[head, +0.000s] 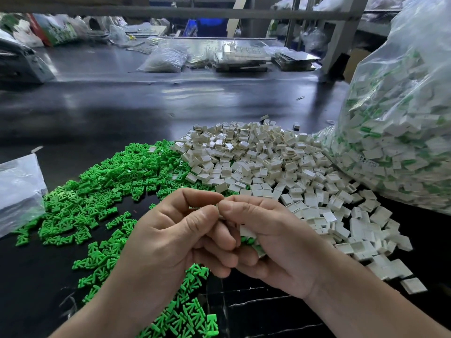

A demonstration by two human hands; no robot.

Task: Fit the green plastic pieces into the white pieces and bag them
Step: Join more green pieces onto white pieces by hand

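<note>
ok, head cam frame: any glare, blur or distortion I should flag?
Head view: wide-angle bowing of the far rail; head view: streaky glare on the dark table; head view: clear bag softens toward the right edge; head view: left hand, right hand, green pile and white pile sharp.

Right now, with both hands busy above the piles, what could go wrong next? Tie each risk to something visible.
1. The right hand cups spare pieces while pinching a small piece together with the left hand; a spare could slip out.
2. The green pile and white pile touch, so parts may mix further.
3. The bulging bag rests against the white pile; if it sags, it might bury loose pieces.
</note>
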